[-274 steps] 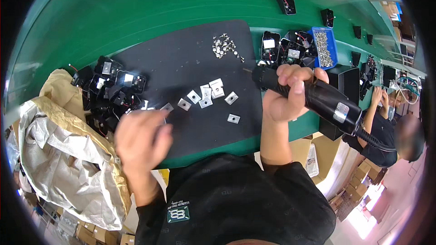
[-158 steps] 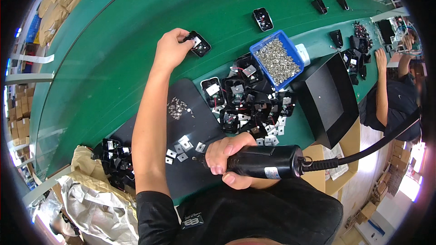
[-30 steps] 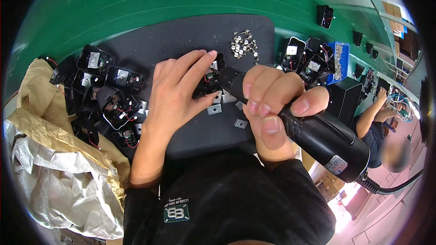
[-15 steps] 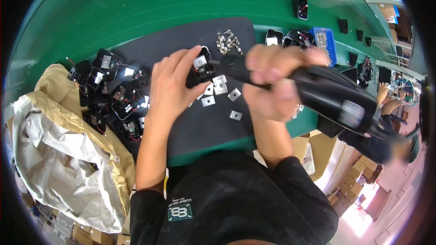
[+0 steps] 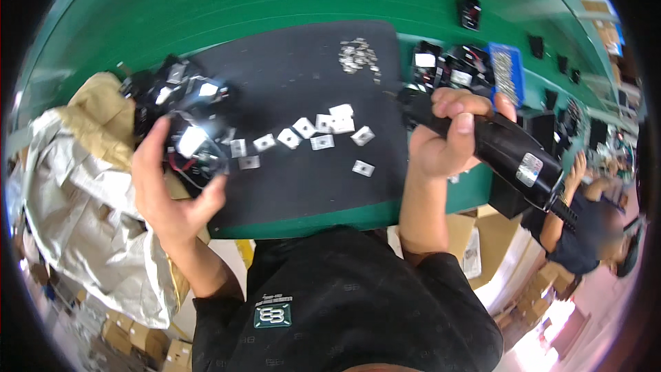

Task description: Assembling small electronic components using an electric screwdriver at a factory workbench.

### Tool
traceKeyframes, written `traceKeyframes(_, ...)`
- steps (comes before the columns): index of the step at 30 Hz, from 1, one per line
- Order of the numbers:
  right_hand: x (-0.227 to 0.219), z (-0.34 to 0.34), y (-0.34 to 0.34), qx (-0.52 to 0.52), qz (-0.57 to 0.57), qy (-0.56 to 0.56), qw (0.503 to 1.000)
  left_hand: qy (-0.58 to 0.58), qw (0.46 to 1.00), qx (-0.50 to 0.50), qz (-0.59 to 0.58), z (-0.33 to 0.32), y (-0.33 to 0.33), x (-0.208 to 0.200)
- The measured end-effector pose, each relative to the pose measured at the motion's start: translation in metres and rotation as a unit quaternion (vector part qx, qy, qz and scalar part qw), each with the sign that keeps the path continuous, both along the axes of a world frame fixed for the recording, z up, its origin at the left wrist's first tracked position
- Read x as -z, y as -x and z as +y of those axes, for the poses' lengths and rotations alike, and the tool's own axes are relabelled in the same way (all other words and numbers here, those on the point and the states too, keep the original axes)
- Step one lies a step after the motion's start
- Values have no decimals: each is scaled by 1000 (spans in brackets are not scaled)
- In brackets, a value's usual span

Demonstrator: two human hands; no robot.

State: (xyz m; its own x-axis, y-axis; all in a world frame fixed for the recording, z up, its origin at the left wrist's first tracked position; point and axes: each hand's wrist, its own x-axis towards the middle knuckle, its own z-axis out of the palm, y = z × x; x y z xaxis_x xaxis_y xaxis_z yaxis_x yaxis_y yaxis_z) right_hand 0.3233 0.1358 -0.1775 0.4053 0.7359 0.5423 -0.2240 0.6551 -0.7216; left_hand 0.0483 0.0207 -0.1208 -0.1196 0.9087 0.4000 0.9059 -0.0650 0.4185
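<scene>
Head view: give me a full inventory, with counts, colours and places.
Case: one, black, between left thumb and fingers; grip too blurred to tell
Power screwdriver: one, black, in right hand
Metal plates: about a dozen, silver, across mat
Screws: one pile, silver, mat's far right
Other cases: many, black, piled left and right, some along far right
Blue bin: one, right, silver pieces inside
Mat: one, black, centre
Table: one, green, under mat
Sack: one, whitish and tan, left
Cardboard boxes: several, brown, lower left and right
Co-worker: one, dark shirt, right
Left hand: one, bare, left
Right hand: one, bare, right
</scene>
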Motion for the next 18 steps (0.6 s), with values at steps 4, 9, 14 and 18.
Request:
traceKeyframes(4, 8, 9, -2, 5, -17, 30, 999, 18, 982, -182, 53, -30, 41, 2)
traceKeyframes(9, 18, 15, 0, -16, -26, 57, 998, 95, 968, -203, 109, -36, 49, -3)
traceKeyframes(14, 11, 7, -3, -33, -13, 34, 999, 151, 965, -171, 129, -23, 43, -1)
traceKeyframes(18, -1, -3, -7, -88, 43, 35, 995, 136, 971, -143, 131, -20, 45, 2)
